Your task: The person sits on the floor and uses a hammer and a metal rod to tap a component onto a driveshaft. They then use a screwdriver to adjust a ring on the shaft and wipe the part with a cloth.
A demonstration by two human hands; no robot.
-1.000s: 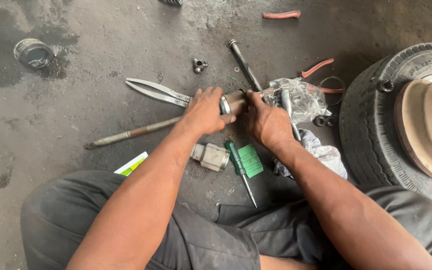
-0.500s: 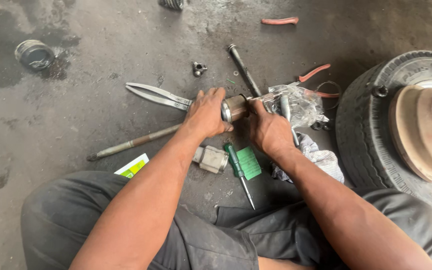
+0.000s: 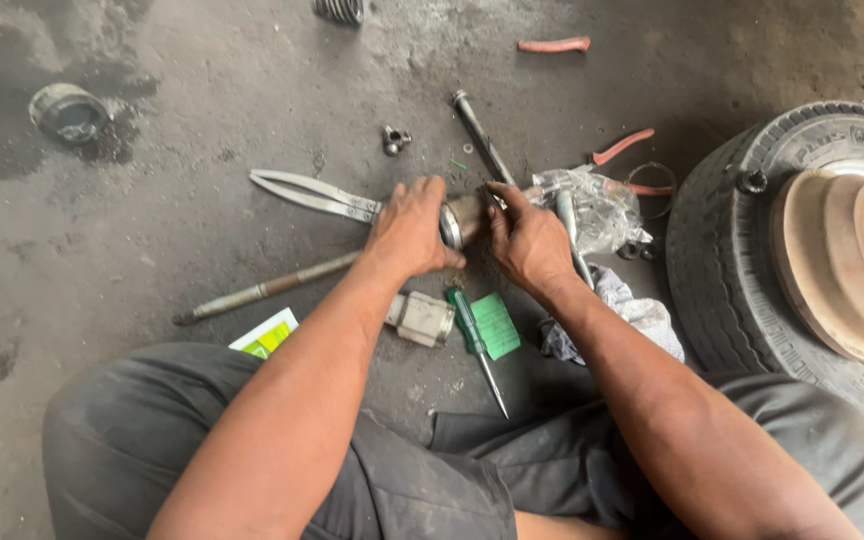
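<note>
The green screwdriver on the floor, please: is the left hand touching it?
Apart. The head view shows the left hand gripping the metal cylinder, with bare floor between it and the screwdriver lying nearer the person.

left hand point(image 3: 410, 228): fingers curled, gripping | right hand point(image 3: 529, 238): fingers curled, gripping | forearms converging

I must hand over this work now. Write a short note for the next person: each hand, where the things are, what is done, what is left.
Left hand: closed around the metal cylindrical part, on its left end.
Right hand: grips the same part from the right; fingers on top.
The part is held just above the concrete floor, between both hands.
Nearby: long pliers to the left, thin rod below them, green-handled screwdriver and small metal block near the knees, tyre with rusty drum on the right.
Done: the part is in hand.
Left: I cannot tell from this view; the joint is hidden by the hands.
</note>
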